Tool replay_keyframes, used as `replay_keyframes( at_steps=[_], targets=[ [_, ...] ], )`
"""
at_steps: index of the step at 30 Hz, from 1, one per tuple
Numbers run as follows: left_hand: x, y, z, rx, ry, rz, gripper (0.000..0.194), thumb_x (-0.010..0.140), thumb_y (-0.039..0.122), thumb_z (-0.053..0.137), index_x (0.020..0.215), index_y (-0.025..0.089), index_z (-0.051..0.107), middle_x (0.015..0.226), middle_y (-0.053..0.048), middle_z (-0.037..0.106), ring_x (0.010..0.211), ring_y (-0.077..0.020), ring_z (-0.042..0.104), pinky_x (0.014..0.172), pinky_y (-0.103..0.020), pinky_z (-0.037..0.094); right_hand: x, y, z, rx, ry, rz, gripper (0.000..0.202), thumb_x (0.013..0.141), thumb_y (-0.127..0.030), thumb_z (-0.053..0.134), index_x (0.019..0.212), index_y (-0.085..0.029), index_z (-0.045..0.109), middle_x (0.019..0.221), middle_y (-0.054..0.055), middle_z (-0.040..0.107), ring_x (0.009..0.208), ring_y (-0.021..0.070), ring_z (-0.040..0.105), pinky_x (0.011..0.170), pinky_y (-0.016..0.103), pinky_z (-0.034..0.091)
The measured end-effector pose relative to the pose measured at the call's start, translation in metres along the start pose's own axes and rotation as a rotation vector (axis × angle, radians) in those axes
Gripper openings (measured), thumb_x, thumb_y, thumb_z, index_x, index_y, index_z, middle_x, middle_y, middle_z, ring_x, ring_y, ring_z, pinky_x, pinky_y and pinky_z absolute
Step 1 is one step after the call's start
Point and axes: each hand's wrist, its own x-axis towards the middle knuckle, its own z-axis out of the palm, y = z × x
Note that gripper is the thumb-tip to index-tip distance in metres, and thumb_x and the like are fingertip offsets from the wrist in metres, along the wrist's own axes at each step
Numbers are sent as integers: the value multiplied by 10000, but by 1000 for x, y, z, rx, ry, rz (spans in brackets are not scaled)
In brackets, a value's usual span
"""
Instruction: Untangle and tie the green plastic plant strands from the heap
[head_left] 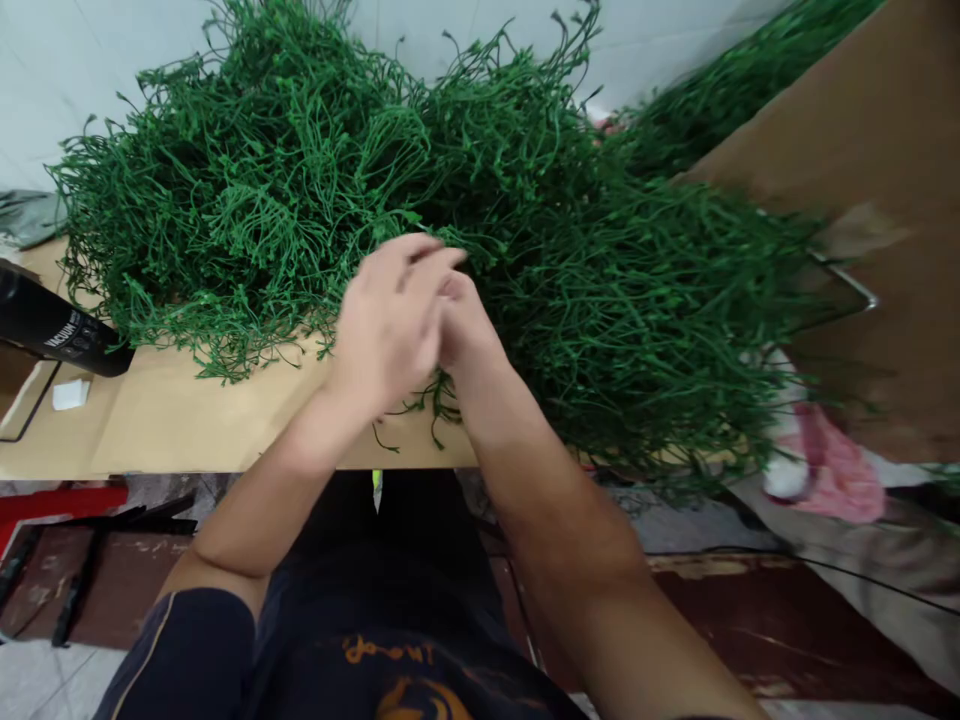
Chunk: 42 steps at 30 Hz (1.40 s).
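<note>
My left hand and my right hand meet in front of a large heap of thin green plant stems. The left fingers bend over the right hand, slightly blurred. Both hands are closed together, and whatever lies between the fingers is hidden. A few green strands hang below the hands, over the cardboard-covered tabletop. More stems spread out to the right of my right hand, close against the forearm.
A black bottle lies at the left, near a small white block. A pointed blade with a yellow-green part juts past the table's front edge. At the right stand a brown cardboard panel and a pink cloth.
</note>
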Motion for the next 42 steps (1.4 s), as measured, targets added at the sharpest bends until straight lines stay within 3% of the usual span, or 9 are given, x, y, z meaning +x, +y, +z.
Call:
replay_keyframes(
  at_steps=[5, 8, 12, 14, 21, 31, 34, 38, 42],
  targets=[
    [-23, -46, -10, 12, 2, -146, 396, 832, 256, 497, 1209, 149, 442, 1180, -128, 508, 1078, -215, 523, 914, -368, 445, -3, 3, 11, -805, 47, -431, 213, 709, -313, 682, 677, -165, 532, 666, -25, 540, 595, 49, 472, 543, 179, 410],
    [-29, -51, -7, 3, -10, -209, 356, 865, 307, 452, 1184, 150, 459, 1101, -114, 562, 987, -191, 560, 854, -336, 449, -1, 5, 16, -1001, 65, -524, 289, 768, -462, 583, 745, -179, 530, 727, 0, 558, 640, 64, 492, 568, 199, 425],
    [-33, -52, -8, 61, -240, -258, 271, 895, 316, 364, 883, 152, 579, 823, -71, 627, 783, -182, 576, 717, -308, 430, 2, 1, 15, -1165, 85, -636, 354, 826, -529, 461, 763, -184, 508, 747, 12, 542, 687, 69, 506, 584, 197, 415],
    [-36, -54, -10, 58, -288, -253, 292, 897, 295, 348, 753, 163, 564, 696, -43, 597, 696, -167, 549, 660, -285, 395, 4, -2, 13, -1191, 96, -662, 362, 843, -531, 430, 753, -186, 496, 724, 4, 518, 658, 63, 489, 568, 195, 399],
    [-50, -46, -20, -101, -251, -140, 248, 863, 203, 373, 634, 179, 465, 599, 12, 516, 599, -116, 466, 604, -243, 322, 13, 2, 13, -1160, 205, -660, 296, 877, -393, 441, 681, -171, 464, 581, -30, 400, 489, 38, 326, 455, 190, 270],
    [-69, -37, -27, -418, -74, -374, 312, 889, 329, 381, 623, 176, 434, 572, 30, 411, 553, -83, 385, 568, -227, 319, 24, 18, 37, -1078, 277, -443, 220, 860, -148, 425, 645, -155, 468, 526, -47, 371, 435, 29, 270, 413, 186, 220],
    [-71, -34, -29, -535, -29, -460, 341, 881, 394, 397, 624, 175, 444, 580, 29, 401, 544, -79, 359, 534, -225, 301, 23, 14, 34, -1099, 210, -440, 225, 875, -254, 445, 669, -164, 464, 556, -43, 381, 452, 32, 305, 423, 184, 256],
    [-68, -32, -32, -709, 27, -573, 375, 843, 476, 445, 626, 173, 481, 524, 42, 336, 488, -72, 302, 473, -227, 255, 9, 8, 25, -1094, 13, -408, 386, 804, -570, 471, 756, -188, 490, 645, -23, 467, 538, 51, 425, 466, 186, 342],
    [-60, -34, -29, -786, 25, -607, 363, 828, 486, 471, 660, 168, 523, 491, 50, 324, 466, -69, 288, 463, -231, 244, -11, 9, 23, -1055, -99, -288, 462, 673, -611, 604, 796, -173, 523, 699, -11, 527, 623, 62, 478, 544, 197, 401]
  ],
)
